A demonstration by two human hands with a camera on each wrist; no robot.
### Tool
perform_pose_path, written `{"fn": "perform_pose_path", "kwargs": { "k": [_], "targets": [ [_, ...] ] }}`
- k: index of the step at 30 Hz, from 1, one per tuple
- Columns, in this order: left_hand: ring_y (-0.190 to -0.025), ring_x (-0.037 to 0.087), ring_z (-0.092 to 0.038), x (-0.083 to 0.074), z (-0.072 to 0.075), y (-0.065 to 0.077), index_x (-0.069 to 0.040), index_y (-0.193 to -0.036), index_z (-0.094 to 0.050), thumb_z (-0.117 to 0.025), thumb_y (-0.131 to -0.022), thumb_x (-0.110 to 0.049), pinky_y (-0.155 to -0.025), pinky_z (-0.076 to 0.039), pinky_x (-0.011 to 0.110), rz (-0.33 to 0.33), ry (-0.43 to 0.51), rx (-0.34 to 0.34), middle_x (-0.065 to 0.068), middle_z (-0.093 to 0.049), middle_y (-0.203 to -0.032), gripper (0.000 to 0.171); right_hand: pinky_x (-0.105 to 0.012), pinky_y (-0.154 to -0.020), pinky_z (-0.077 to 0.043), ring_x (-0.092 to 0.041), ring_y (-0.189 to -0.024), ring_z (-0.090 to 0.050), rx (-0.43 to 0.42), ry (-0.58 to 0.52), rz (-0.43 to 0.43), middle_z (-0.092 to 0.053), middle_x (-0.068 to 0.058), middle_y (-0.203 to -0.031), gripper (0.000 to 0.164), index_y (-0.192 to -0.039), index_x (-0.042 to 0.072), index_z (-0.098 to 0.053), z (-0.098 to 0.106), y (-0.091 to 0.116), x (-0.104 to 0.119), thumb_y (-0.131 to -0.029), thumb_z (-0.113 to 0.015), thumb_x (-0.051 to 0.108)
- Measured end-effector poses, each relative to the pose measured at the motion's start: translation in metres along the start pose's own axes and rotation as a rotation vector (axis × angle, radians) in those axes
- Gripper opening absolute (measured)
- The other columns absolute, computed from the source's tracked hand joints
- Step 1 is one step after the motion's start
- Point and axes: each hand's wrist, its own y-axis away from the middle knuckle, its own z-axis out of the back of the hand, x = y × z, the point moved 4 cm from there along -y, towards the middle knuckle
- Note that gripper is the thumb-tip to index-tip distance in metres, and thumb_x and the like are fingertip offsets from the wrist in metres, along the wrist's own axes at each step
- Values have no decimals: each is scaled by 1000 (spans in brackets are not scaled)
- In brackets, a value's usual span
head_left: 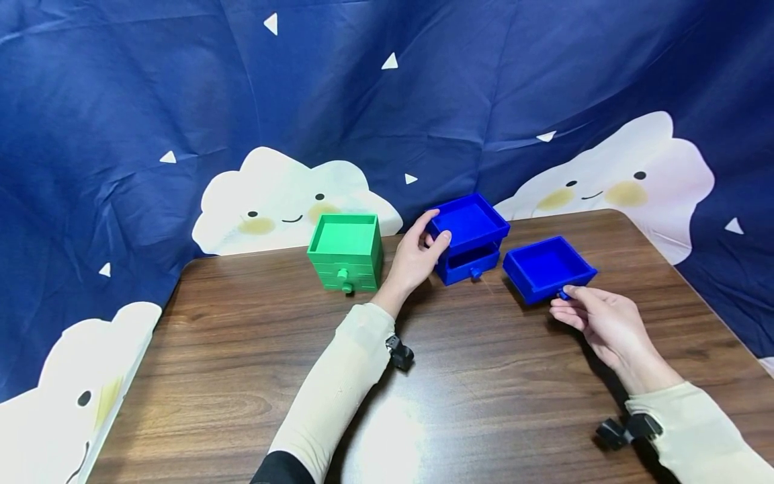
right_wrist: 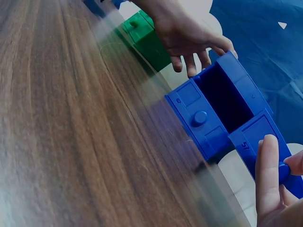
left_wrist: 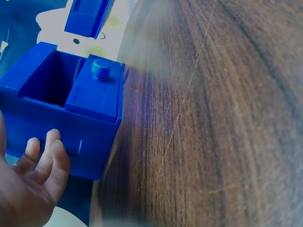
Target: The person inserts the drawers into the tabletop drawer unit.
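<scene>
A small blue drawer cabinet (head_left: 468, 222) stands at the back with its upper slot vacant; its lower drawer (left_wrist: 97, 90) is in place with a round knob. My left hand (head_left: 417, 255) holds the cabinet at its upper left side, thumb at the front corner and index finger farther back. Some of its fingers (left_wrist: 59, 161) lie against the side wall in the left wrist view. The pulled-out blue drawer (head_left: 547, 265) is to the right of the cabinet, apart from it. My right hand (head_left: 611, 329) pinches this drawer's front knob (right_wrist: 283, 171) between thumb and fingers.
A green drawer cabinet (head_left: 345, 252) with a shallow tray top stands left of the blue one, its drawers pushed in. Both are near the back edge of a brown wooden table (head_left: 242, 356). A blue curtain (head_left: 338, 87) with clouds hangs behind.
</scene>
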Motion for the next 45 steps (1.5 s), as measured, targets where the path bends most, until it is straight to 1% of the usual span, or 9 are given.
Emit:
{"fn": "perform_pose_path", "kwargs": {
  "k": [15,27,45],
  "targets": [
    [-67,8,-53,0,0,0,-22,-159,-53,-69,-106,-30,-66,-50,18,-6,24,5,-4,-48,-93,56,-28,-69,-66,-16,-69,-80,12,10,15,-80,-12,-78,34,-86,6,-82,-11,1,-5,-108,-57,-1],
    [-67,9,-52,0,0,0,-23,-159,-53,-68,-106,-31,-65,-49,19,-11,18,5,-4,-49,-93,55,-28,-70,-66,-16,-69,-80,32,15,22,-80,-12,-79,31,-87,5,-81,-22,1,-9,-108,-59,0],
    [-67,9,-52,0,1,0,-23,-159,-53,-68,-106,-33,-66,-47,19,-14,21,7,-1,-49,-95,56,-28,-71,-67,-16,-70,-80,60,21,36,-80,-12,-80,30,-87,5,-81,-38,2,-15,-108,-59,0]
  ]
}}
